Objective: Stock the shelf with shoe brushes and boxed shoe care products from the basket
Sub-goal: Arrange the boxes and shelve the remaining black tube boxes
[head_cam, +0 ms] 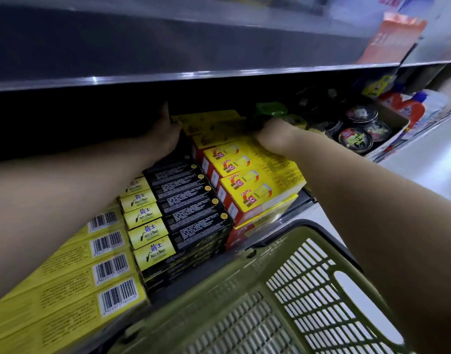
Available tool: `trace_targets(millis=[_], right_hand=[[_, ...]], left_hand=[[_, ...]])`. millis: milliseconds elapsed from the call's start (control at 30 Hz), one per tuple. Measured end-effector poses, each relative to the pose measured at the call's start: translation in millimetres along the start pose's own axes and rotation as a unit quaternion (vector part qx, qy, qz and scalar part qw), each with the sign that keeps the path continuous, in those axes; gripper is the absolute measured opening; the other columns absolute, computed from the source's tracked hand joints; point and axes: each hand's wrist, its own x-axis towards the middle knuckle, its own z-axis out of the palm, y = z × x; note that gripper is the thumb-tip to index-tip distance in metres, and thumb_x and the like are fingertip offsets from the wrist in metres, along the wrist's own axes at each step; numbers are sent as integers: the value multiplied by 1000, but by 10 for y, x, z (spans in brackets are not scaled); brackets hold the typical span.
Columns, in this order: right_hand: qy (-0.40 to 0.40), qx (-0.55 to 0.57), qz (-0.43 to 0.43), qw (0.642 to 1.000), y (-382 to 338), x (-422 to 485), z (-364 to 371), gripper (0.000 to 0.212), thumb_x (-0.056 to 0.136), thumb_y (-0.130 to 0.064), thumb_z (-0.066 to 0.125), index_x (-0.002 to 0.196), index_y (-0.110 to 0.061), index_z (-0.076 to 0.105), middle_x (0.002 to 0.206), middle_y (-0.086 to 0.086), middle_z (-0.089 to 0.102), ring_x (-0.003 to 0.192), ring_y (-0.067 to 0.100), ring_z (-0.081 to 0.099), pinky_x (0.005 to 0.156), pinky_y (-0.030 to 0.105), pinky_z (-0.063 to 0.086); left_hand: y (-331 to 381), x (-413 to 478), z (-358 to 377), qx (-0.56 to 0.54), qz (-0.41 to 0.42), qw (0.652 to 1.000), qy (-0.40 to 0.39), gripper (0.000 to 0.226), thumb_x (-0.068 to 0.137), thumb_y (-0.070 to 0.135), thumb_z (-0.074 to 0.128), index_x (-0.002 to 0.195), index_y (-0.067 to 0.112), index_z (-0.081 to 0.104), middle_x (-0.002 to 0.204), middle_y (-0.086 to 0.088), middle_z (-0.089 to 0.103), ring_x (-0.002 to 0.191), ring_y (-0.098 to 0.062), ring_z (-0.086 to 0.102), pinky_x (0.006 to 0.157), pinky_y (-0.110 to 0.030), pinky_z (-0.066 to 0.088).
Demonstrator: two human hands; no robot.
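From the head camera, both bare arms reach deep into the shelf (201, 274), under the upper shelf (219, 72). The left hand (168, 131) lies flat against the left end of the far yellow boxes (209, 122), thumb raised and fingers straight. The right hand (273, 136) is at the right end of the same boxes; its fingers are hidden behind the wrist, so I cannot tell whether they are spread or gripping. These boxes sit far back on the shelf, between the two hands, and three tops can be made out.

Nearer, the yellow-and-red boxes (255, 185) are stacked in front of them, with four red logos showing on top (the exact box count is unclear). Just left of these runs a row of black boxes (191, 200), five yellow end labels counted. Further left, partly under the left forearm, lie the barcoded yellow boxes (73, 284), four barcodes visible.

At the near edge the green basket (244, 284) tilts against the shelf front, one cut-out handle showing in its mesh wall. On the far right stand round tins (356, 140), about four, with a green packet (270, 109) behind the right hand
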Motion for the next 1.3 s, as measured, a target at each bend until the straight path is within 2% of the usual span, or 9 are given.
trace_targets(millis=[233,333,533,700,933,1033,1100,1200,1300], right_hand=[[12,-19,10,1000,-94,0,16,37,100,-16,35,128,2,50,133,21,50,123,33,45,94,31,34],[23,-12,-6,1000,-188,-11,29,39,102,-12,26,135,3,41,139,22,43,128,32,39,93,25,24],[13,-37,-30,999,-218,-8,4,39,102,-13,28,136,-2,41,137,22,45,126,32,42,98,31,32],[29,-46,-31,998,-222,-12,35,39,101,-10,27,135,1,42,137,23,46,126,31,42,96,29,30],[57,45,-22,997,-8,-132,-56,42,98,-24,44,135,-4,45,135,18,50,121,32,48,94,32,37],[101,159,-34,981,337,-562,-107,44,96,-26,50,139,-21,43,123,5,55,103,18,52,77,13,40],[103,242,-17,965,578,-901,-78,42,95,-25,52,137,-25,46,119,-4,53,101,8,49,74,2,36],[86,343,3,935,783,-1221,77,44,96,-24,51,139,-23,43,130,-8,48,116,4,43,92,21,32],[107,415,23,903,732,-1308,289,44,97,-25,50,140,-24,41,130,-11,46,116,3,44,89,19,36]], left_hand=[[-75,19,-37,27,20,998,-48,42,98,29,41,136,11,34,125,-10,48,101,-14,41,79,-21,29],[-69,46,-51,33,21,998,-56,40,96,29,47,130,10,39,114,-9,49,99,-15,43,78,-23,31],[-2,44,-39,55,20,996,-69,35,97,23,47,128,7,42,108,-5,48,97,-13,43,59,-13,34],[38,6,26,79,19,995,-63,51,99,26,41,143,7,24,139,-13,43,125,-25,41,87,-20,29],[182,-305,-69,34,8,997,-72,58,98,27,43,147,12,16,146,-7,38,127,-18,39,79,-10,29],[228,-716,-134,92,34,991,-90,67,96,34,44,150,20,6,151,-2,31,119,-15,44,85,-16,35],[226,-1082,-132,64,75,987,-130,69,94,37,46,149,24,8,151,3,30,120,-4,36,96,-17,26],[220,-1552,-84,57,73,975,-202,78,91,46,45,148,31,-7,155,17,-1,135,4,8,111,-21,8],[204,-1688,1,168,98,959,-207,78,94,47,38,147,29,-15,153,18,-21,136,5,-13,107,-16,-6]])
